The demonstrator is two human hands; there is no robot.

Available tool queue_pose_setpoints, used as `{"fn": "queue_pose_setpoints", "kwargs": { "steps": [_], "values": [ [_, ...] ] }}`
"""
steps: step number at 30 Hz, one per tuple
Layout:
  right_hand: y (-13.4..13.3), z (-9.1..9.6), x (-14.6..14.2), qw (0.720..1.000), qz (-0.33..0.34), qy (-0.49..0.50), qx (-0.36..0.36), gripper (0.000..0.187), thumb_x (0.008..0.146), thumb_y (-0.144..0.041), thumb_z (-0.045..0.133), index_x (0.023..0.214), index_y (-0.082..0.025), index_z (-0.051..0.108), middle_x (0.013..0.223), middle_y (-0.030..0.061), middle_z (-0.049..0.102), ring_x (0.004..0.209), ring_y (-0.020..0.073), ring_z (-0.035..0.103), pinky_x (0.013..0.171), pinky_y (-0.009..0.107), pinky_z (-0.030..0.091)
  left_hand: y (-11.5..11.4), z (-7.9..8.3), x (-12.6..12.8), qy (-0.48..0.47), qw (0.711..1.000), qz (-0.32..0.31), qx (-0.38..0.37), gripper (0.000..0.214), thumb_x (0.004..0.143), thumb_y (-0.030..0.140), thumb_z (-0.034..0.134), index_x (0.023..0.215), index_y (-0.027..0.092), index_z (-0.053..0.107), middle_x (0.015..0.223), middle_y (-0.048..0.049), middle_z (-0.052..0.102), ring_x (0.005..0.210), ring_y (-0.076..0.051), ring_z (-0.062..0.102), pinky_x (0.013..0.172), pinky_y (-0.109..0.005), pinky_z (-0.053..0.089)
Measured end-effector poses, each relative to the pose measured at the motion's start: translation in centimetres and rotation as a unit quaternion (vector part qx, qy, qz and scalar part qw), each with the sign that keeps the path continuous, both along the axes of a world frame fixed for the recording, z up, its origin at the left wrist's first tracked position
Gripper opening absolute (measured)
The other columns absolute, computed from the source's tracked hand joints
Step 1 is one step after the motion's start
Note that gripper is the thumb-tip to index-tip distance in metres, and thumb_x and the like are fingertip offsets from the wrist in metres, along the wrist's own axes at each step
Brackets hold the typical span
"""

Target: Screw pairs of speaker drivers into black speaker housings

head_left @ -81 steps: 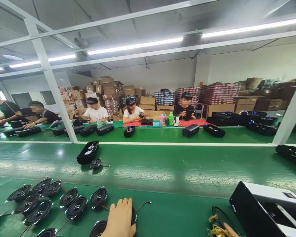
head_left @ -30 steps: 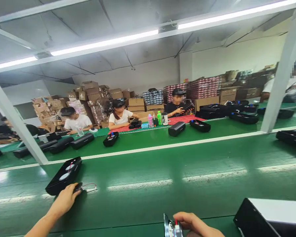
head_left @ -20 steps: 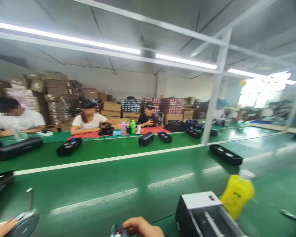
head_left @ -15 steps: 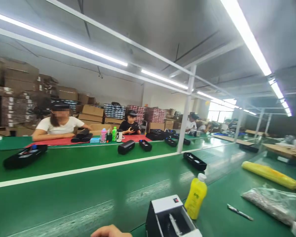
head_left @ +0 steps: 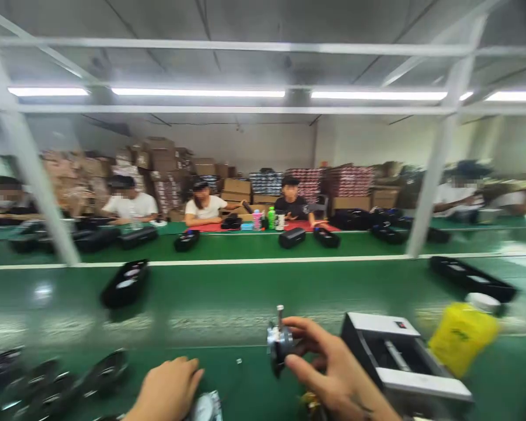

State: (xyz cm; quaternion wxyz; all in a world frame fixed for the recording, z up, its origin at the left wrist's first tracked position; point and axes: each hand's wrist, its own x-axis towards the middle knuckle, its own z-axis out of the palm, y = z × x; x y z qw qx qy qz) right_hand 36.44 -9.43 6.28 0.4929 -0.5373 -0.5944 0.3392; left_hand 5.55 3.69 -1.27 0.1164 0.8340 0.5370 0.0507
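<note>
My right hand (head_left: 333,374) is raised over the green bench and pinches a small round metal part (head_left: 278,344) with a short pin on top between thumb and fingers. My left hand (head_left: 169,389) lies low at the bottom edge with its fingers curled next to a silvery round piece (head_left: 207,407); whether it grips that piece is hidden. Several black speaker cones (head_left: 105,367) lie blurred to the left of it.
A black and white box-shaped machine (head_left: 398,362) stands right of my right hand, with a yellow bottle (head_left: 462,338) beyond it. Black speaker housings (head_left: 125,285) lie on the green conveyor (head_left: 245,292). Several people (head_left: 204,206) sit at the far side. White frame posts (head_left: 429,175) rise from the line.
The view has swung back left from the right end of the line. My right hand has come up into view with the small metal part. My left hand is back in view.
</note>
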Motion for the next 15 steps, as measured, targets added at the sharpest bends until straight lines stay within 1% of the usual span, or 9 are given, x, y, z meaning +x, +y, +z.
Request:
{"fn": "queue_pose_setpoints", "kwargs": {
  "steps": [1,2,4,5,6,8,10,13,15],
  "values": [
    [-0.2,0.1,0.2,0.999,0.007,-0.030,-0.016,0.054,0.090,-0.040,0.071,0.139,-0.019,0.067,0.114,0.0101,0.076,0.099,0.0250,0.072,0.076,0.032,0.055,-0.9,0.2,-0.8,0.014,1.000,0.006,-0.015,0.029,0.106,0.040,0.057,0.115,0.019,0.076,0.114,-0.0099,0.077,0.111,-0.027,0.075,0.104,-0.049,0.057],
    [-0.4,0.3,0.2,0.998,0.017,-0.054,-0.030,0.053,0.093,-0.042,0.069,0.141,-0.020,0.066,0.113,0.0095,0.075,0.097,0.0245,0.071,0.078,0.033,0.056,-1.8,0.2,-1.1,0.020,0.999,0.001,-0.034,0.030,0.103,0.040,0.060,0.124,0.025,0.076,0.124,-0.0087,0.077,0.118,-0.026,0.074,0.107,-0.045,0.056],
    [-0.8,0.5,0.0,0.993,0.044,-0.098,-0.045,0.051,0.095,-0.042,0.066,0.141,-0.022,0.066,0.112,0.0084,0.076,0.093,0.0239,0.072,0.080,0.035,0.058,-3.2,-0.1,-0.5,0.027,0.998,-0.009,-0.062,0.052,0.084,0.036,0.078,0.135,0.031,0.072,0.134,-0.0074,0.074,0.123,-0.028,0.073,0.106,-0.040,0.056],
    [-1.1,0.6,-0.3,0.990,0.052,-0.120,-0.049,0.050,0.093,-0.042,0.066,0.139,-0.023,0.068,0.111,0.0077,0.076,0.091,0.0239,0.072,0.080,0.035,0.058,-3.8,-0.4,0.0,0.027,0.997,-0.010,-0.067,0.061,0.077,0.032,0.080,0.137,0.030,0.070,0.136,-0.0081,0.072,0.123,-0.030,0.072,0.105,-0.040,0.056],
    [-1.4,0.7,-0.6,0.987,0.056,-0.143,-0.051,0.049,0.090,-0.041,0.067,0.137,-0.024,0.069,0.111,0.0071,0.077,0.090,0.0246,0.073,0.081,0.036,0.059,-4.3,-0.6,0.6,0.024,0.998,-0.007,-0.066,0.062,0.075,0.028,0.080,0.136,0.028,0.071,0.136,-0.0097,0.071,0.122,-0.032,0.072,0.104,-0.042,0.056],
    [-2.0,0.6,-1.4,0.979,0.056,-0.191,-0.041,0.048,0.086,-0.037,0.070,0.133,-0.027,0.073,0.111,0.0064,0.079,0.094,0.0270,0.075,0.084,0.038,0.060,-5.1,-0.6,1.2,0.006,0.999,0.001,-0.054,0.051,0.078,0.025,0.072,0.129,0.024,0.072,0.131,-0.0110,0.070,0.119,-0.032,0.071,0.104,-0.045,0.055],
    [-2.5,0.2,-2.1,0.969,0.080,-0.232,-0.018,0.048,0.080,-0.031,0.077,0.127,-0.029,0.076,0.108,0.0048,0.081,0.093,0.0277,0.077,0.083,0.035,0.060,-5.8,0.0,0.7,-0.026,0.999,0.002,-0.045,0.043,0.082,0.025,0.066,0.125,0.024,0.071,0.128,-0.0088,0.070,0.117,-0.029,0.071,0.105,-0.043,0.054],
    [-3.1,-0.8,-3.2,0.943,0.140,-0.301,0.023,0.051,0.073,-0.015,0.084,0.121,-0.032,0.079,0.101,0.0002,0.083,0.085,0.0252,0.079,0.075,0.028,0.058,-7.3,1.6,-2.0,-0.076,0.996,0.010,-0.041,0.054,0.083,0.028,0.064,0.137,0.026,0.065,0.137,-0.0076,0.069,0.125,-0.026,0.067,0.111,-0.041,0.052],
    [-3.3,-1.6,-3.9,0.923,0.175,-0.341,0.040,0.051,0.074,-0.010,0.087,0.119,-0.034,0.078,0.100,-0.0030,0.083,0.084,0.0236,0.080,0.072,0.025,0.056,-8.8,2.4,-4.3,-0.100,0.994,0.019,-0.044,0.062,0.082,0.033,0.065,0.144,0.028,0.060,0.142,-0.0083,0.069,0.125,-0.027,0.066,0.103,-0.039,0.058]
  ]
}}
